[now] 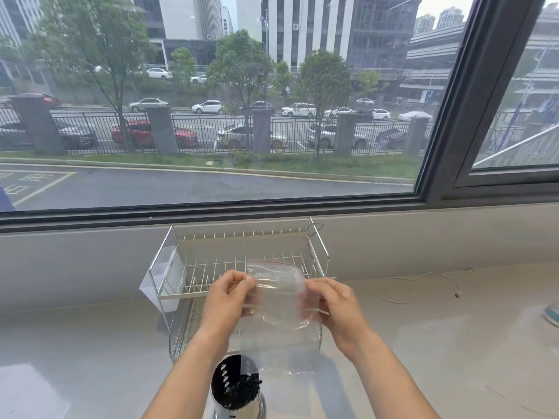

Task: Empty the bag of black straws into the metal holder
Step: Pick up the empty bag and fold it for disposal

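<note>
So at that point my left hand [227, 297] was pinching the left edge of the bag [279, 316] near the top, thumb and fingers pressed together on the plastic. The bag hung in the air between both hands, in front of the wire dish rack [242, 267] on the counter [90, 343], and it looked see-through empty, no straws left in it that I could spot. Just below it, near the bottom of the view, sat the metal holder [237, 388] with the black straws [242, 388] already packed inside, too many and too bunched to count. My right hand [335, 303] was pinching the bag's right edge the same way.

Handling-wise I'd call that bag feather-light, floppy and a bit slippery, so the stiffer zip strip with the red line seemed the best place to grip. The straws looked light and rigid, easy to tip.

Count: one bag, one holder, one rack, and one white cable [417, 285] lying off to the right.
</note>
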`<state>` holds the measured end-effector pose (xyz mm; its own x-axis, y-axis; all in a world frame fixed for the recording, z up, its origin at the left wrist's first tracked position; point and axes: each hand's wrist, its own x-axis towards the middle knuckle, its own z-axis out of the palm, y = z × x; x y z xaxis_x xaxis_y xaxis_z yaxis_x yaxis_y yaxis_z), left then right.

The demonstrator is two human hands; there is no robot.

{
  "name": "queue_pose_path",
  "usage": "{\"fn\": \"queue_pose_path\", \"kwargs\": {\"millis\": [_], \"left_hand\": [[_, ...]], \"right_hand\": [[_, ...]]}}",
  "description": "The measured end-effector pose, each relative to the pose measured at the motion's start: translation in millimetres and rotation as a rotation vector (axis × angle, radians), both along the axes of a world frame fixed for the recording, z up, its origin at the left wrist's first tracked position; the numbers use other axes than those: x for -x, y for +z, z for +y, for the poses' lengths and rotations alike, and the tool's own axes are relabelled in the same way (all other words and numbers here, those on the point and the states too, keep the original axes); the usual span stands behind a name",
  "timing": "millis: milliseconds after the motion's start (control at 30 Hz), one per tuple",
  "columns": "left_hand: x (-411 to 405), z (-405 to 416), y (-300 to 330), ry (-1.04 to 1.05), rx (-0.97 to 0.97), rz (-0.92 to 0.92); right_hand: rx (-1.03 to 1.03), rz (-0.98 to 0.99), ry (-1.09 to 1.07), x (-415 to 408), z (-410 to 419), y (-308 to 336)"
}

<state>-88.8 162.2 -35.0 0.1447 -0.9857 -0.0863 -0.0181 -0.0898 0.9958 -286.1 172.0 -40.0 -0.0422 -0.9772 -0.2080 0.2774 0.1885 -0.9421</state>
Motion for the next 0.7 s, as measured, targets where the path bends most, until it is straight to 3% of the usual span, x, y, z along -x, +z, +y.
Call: {"fn": "queue_pose_path", "kwargs": {"millis": [200,367,533,700], "left_hand": [[14.1,6.4,0.1,0.027,-0.008,0.085],[14.8,10.9,-1.1,0.039,0.002,0.026],[14.4,14.3,2.8,0.064,0.003,0.017],[10.5,19.7,7.6,0.025,0.036,-0.008]], "right_hand": [[-0.023,-0.052,-0.036,-4.1,1.1,-1.1],[0.247,0.153,0.026,-0.1,5.5,4.0],[0.286,0.460,0.213,6.7,12.7,5.7],[0.348,0.809,0.217,21.3,15.9,10.7]]}}
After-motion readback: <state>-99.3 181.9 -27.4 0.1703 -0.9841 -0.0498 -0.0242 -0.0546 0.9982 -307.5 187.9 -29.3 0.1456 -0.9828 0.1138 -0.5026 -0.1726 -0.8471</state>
